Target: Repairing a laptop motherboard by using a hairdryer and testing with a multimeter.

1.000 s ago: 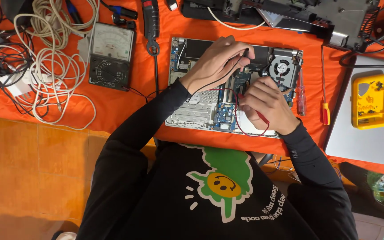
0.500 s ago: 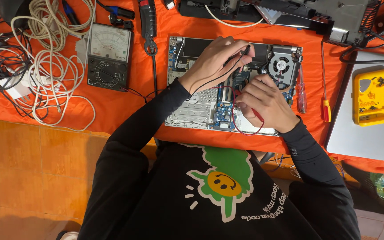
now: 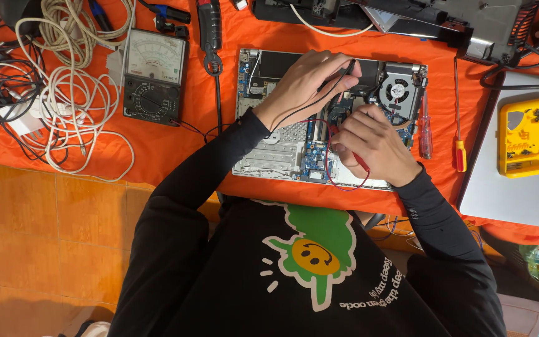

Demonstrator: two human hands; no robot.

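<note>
- Lying flat near the middle of the orange cloth (image 3: 176,146), bottom cover off: an opened laptop (image 3: 282,150), showing ribbed silver metal, a blue circuit board and a round black fan (image 3: 397,88) at its right corner.
- Hovering over the board, left hand (image 3: 304,84), fingers pinched together on a thin black probe (image 3: 343,70) (tip hidden among the parts), black wire trailing back along the wrist.
- Resting just beside it, right hand (image 3: 372,145), fingers closed round a slim red probe (image 3: 358,160), red wire looping under the palm.
- Sitting well to the left, a boxy black analogue meter (image 3: 154,76) with a pale dial face, next to tangled white cables (image 3: 63,106).
- Lying just right of the laptop, two thin screwdrivers, one with a clear red handle (image 3: 426,137), one with an orange handle (image 3: 461,155).
- Perching on a smooth grey laptop lid (image 3: 513,200), a yellow plastic tray (image 3: 527,137) holding small dark screws.
</note>
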